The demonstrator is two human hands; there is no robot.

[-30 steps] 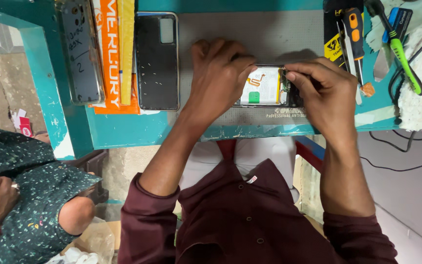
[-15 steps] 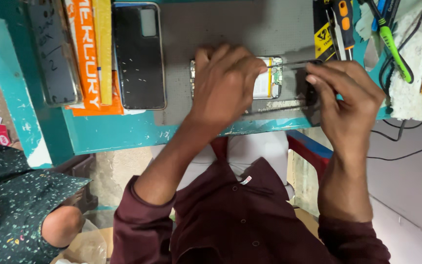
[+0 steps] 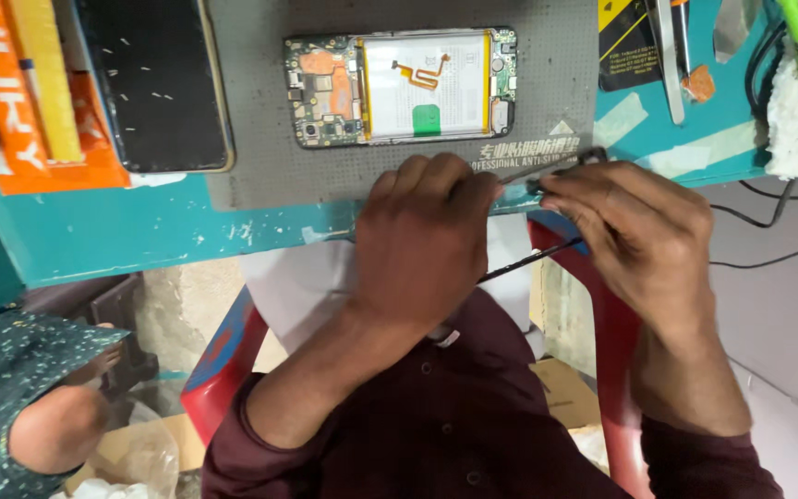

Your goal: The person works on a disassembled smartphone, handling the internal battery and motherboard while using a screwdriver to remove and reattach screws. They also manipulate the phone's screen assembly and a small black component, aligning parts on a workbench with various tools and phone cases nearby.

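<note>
Both hands are low at the near edge of the grey work mat [image 3: 260, 139], and the opened phone [image 3: 401, 88] lies beyond them, further up the mat, untouched. Its long axis runs left to right across the mat, circuit board to the left of the pale battery, which takes up the middle and right. The left hand [image 3: 422, 240] sits almost directly below the phone, fingers curled in and pinched with the right hand's on something small at the mat's edge (too hidden to name). The right hand [image 3: 634, 236] is off to the right of the mat's corner, its grip clamped on a thin dark tool [image 3: 528, 263] whose shaft slants down and left under the left hand. Of the two, the left hand is the nearer to the phone. Left of the mat lies a dark phone back panel [image 3: 154, 83], flat on the teal table [image 3: 140, 231]. No container shows anywhere near the mat, only loose tools to its right.
</note>
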